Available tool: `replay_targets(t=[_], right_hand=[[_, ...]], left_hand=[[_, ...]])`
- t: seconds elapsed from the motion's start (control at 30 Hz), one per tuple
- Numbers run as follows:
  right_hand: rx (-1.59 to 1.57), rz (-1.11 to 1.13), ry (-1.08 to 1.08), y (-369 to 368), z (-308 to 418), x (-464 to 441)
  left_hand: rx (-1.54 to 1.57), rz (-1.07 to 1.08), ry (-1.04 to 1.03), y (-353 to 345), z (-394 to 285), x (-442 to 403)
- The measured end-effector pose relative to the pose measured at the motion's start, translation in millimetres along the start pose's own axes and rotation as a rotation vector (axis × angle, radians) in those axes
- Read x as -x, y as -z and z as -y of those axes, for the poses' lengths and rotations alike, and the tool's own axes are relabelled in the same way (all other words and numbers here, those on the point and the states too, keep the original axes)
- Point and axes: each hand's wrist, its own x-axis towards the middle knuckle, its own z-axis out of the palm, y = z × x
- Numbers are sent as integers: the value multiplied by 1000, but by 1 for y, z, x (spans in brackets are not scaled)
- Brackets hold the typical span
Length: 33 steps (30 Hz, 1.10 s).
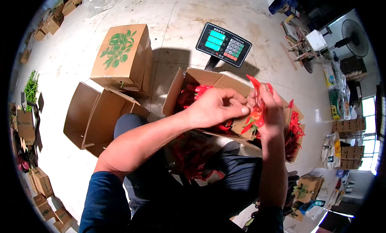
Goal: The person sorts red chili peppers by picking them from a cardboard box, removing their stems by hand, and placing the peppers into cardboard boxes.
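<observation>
A small bunch of red chili peppers (257, 107) is held up in the right hand (272, 111), above the near right part of an open cardboard box (203, 77). The long axis of the bunch is run from near to far: one pointed tip is aimed at the far side and tilted slightly left, while the green stems are gathered at the near end. The bunch lies directly to the right of the left hand's fingertips and is set against the right palm, so the right hand is the nearer one.

The right forearm is raised almost straight from the near side, with the fingers curled around the peppers. The left hand (215, 107) is brought across from the near left, its back turned up and its thumb and forefinger drawn together just beside the bunch; whether anything is pinched between them cannot be told, as the fingertips are partly overlapped.

More red peppers (186, 97) are contained in the box under the left hand, and others (295, 132) are piled at the right. Beyond the box, a digital scale display (223, 44) is stood, with a printed carton (120, 48) placed to its left.
</observation>
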Motion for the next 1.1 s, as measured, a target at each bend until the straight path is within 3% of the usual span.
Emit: replay_targets(t=[0.07, 0.23, 0.33, 0.43, 0.67, 0.83, 1.0, 1.1], right_hand=[[-40, -58, -41, -4, -7, -4], [276, -108, 170, -10, -20, -8], [221, -100, 118, -7, -23, -10], [64, -41, 22, 0, -10, -10], [-142, 116, -44, 14, 8, -11], [-126, 96, 42, 14, 3, -13], [101, 55, 129, 13, 1, -10], [889, -206, 534, -2, 4, 0]], left_hand=[[-116, -5, -30, -8, -2, 2], [-374, -214, -22, -20, -7, 3], [-215, -205, -105, -14, 13, -2], [190, -103, -151, -9, 10, -4], [151, -89, 37, 4, -3, -1], [592, -20, 177, 10, 2, -3], [692, 71, 250, 19, 16, -9], [746, -32, 353, 13, 1, -4]])
